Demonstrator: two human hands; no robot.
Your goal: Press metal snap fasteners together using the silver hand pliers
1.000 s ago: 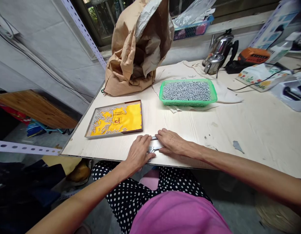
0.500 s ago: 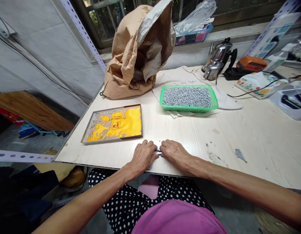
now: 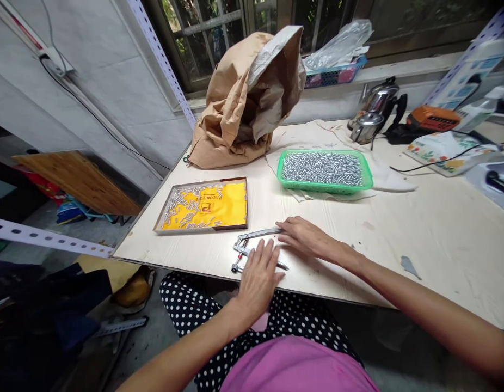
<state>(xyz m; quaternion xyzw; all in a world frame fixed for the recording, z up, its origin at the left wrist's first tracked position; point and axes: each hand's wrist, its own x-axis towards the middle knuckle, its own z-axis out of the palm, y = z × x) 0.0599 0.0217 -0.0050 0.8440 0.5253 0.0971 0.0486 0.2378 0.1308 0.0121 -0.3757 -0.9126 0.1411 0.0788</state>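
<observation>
A metal plier-like hand tool lies near the front edge of the pale wooden table. My left hand rests flat on the tool's lower handle, fingers stretched out. My right hand lies flat just right of it, fingertips touching the end of the upper handle. To the left sits a shallow tray with a yellow liner holding several small metal pieces. Behind is a green basket full of the same silvery pieces.
A crumpled brown paper sack stands at the back left. White cloth lies under the basket. Kettles, an orange device, cables and printed packaging crowd the back right. The table's left edge drops to a cluttered floor.
The hands, close together over the tool before, have moved apart, uncovering the plier-like tool. The camera view has shifted up and slightly left.
</observation>
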